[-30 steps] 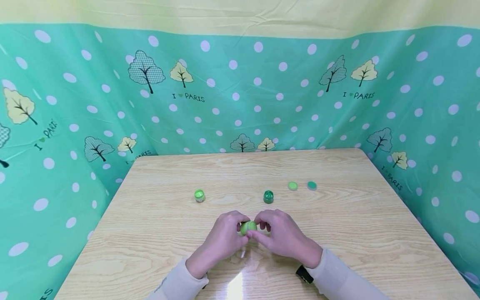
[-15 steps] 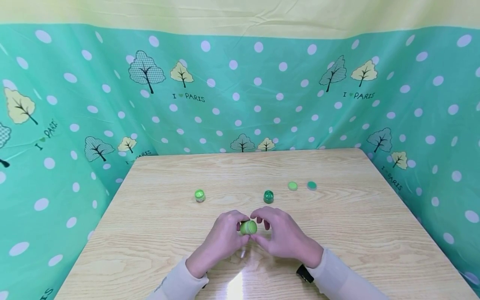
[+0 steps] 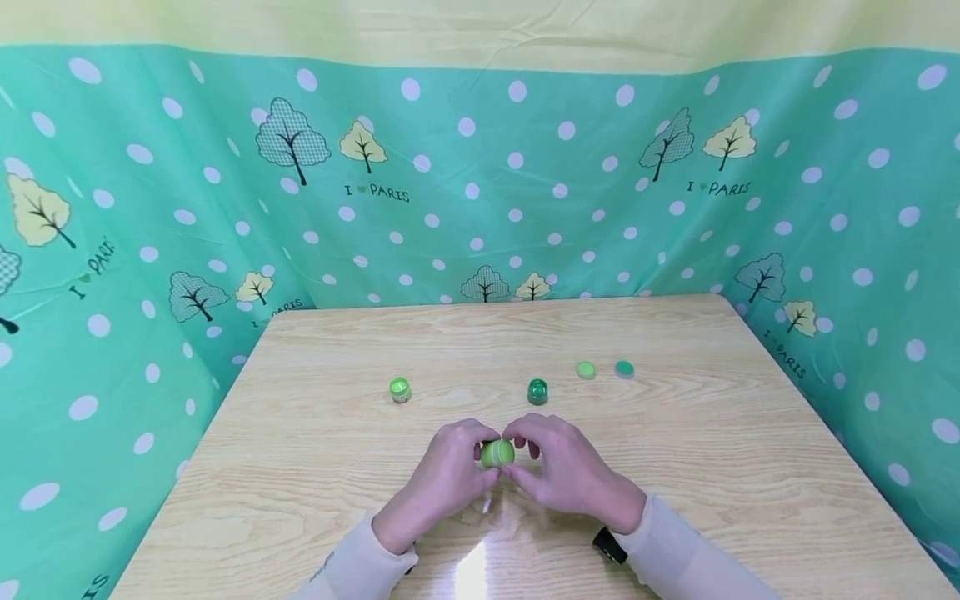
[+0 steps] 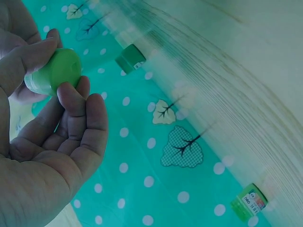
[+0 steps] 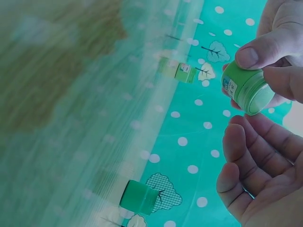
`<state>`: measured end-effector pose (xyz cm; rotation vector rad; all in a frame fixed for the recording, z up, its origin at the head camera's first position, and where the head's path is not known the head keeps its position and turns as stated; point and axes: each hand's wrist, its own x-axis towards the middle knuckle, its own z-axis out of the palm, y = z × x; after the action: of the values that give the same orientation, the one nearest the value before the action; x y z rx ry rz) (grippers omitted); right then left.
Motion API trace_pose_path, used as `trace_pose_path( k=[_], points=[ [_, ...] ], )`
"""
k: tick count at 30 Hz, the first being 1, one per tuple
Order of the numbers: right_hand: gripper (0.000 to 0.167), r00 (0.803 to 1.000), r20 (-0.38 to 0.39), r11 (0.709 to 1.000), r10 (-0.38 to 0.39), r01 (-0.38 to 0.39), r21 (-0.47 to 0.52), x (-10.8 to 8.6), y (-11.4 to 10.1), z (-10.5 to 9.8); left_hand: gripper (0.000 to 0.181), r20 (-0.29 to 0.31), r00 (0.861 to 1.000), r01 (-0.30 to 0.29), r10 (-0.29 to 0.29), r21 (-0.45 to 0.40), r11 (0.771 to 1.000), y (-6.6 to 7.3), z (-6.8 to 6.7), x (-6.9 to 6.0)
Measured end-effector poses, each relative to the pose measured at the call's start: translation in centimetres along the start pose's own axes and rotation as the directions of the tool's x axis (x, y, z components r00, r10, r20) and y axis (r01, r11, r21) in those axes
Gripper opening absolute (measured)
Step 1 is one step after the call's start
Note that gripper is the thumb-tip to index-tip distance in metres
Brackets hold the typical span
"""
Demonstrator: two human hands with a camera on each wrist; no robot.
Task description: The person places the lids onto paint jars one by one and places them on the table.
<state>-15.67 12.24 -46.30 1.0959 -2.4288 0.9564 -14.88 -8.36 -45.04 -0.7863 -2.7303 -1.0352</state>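
A small green jar (image 3: 495, 454) lies sideways between both hands, just above the table. My left hand (image 3: 448, 468) grips one end of the jar, the fingers curled around it. On the other side, my right hand (image 3: 561, 463) has its thumb and fingertips at the rim of the jar's pale, round end. In the right wrist view the jar (image 5: 244, 87) shows a white label and a ringed edge. The left wrist view shows its smooth green end (image 4: 66, 71). The other right fingers (image 5: 236, 142) are bent and clear of the jar.
A light green jar (image 3: 400, 390) stands at the back left, and a dark green jar (image 3: 537, 392) stands beyond the right hand. Two flat round discs, light green (image 3: 586, 370) and teal (image 3: 624, 369), lie further right on the wooden table (image 3: 315, 450). Patterned cloth surrounds it.
The right thumb and fingers have shifted from across the jar's front to its end rim, uncovering more of the pale end. The left hand stays in place.
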Motion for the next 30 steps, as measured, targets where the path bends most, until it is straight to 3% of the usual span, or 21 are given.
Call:
trace_pose_path(
  k=[18,24,30],
  points=[
    [0.02,0.998,-0.015,0.996,0.058,-0.059,-0.06,0.17,-0.01,0.09,0.029,0.016,1.0,0.027,-0.027,-0.021,0.999,0.13,-0.02,0.09],
    [0.025,0.998,-0.012,0.997,0.064,-0.065,-0.045,0.14,0.03,0.05,0.029,0.017,0.999,0.03,-0.03,-0.01,1.0,0.02,0.05,0.09],
    [0.04,0.999,-0.016,0.999,0.038,-0.038,-0.006,0.05,0.05,-0.21,0.032,0.023,0.999,0.027,-0.027,-0.002,1.0,-0.04,-0.03,0.1]
  ],
)
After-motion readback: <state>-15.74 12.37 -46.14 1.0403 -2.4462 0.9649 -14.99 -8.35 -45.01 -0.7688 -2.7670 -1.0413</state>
